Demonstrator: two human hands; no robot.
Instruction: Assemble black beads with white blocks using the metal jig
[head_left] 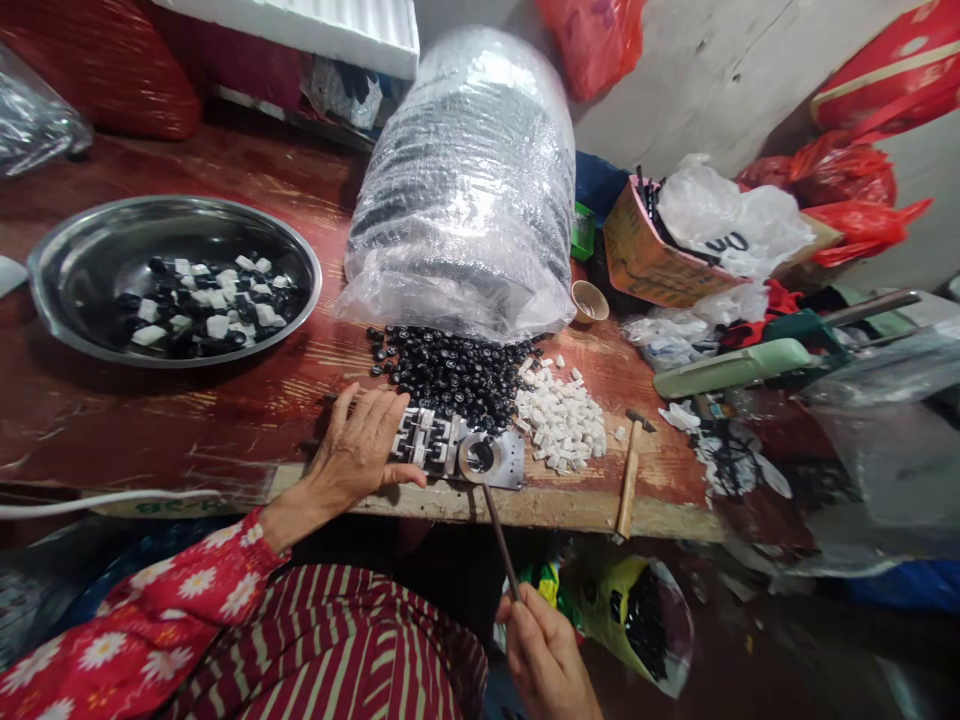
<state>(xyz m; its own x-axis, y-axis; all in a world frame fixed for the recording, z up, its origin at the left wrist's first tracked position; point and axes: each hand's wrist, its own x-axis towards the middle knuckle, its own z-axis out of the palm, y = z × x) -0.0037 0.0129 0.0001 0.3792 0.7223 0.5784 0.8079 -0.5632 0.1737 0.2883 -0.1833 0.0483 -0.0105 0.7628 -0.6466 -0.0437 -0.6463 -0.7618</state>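
Note:
A metal fixture lies at the table's front edge, with black and white parts lined up on its left side and a round ring near its right end. My left hand rests on the fixture's left part, fingers extended and thumb apart. Below the table edge, my right hand is closed round a thin dark rod, whose far end reaches the fixture beside the ring. Behind the fixture are a heap of black round parts and, to its right, a heap of small white parts.
A steel bowl of black and white pieces is at left. A large plastic-wrapped bundle stands behind the heaps. A hammer lies right, near a small cup, a cardboard box and a green-handled tool.

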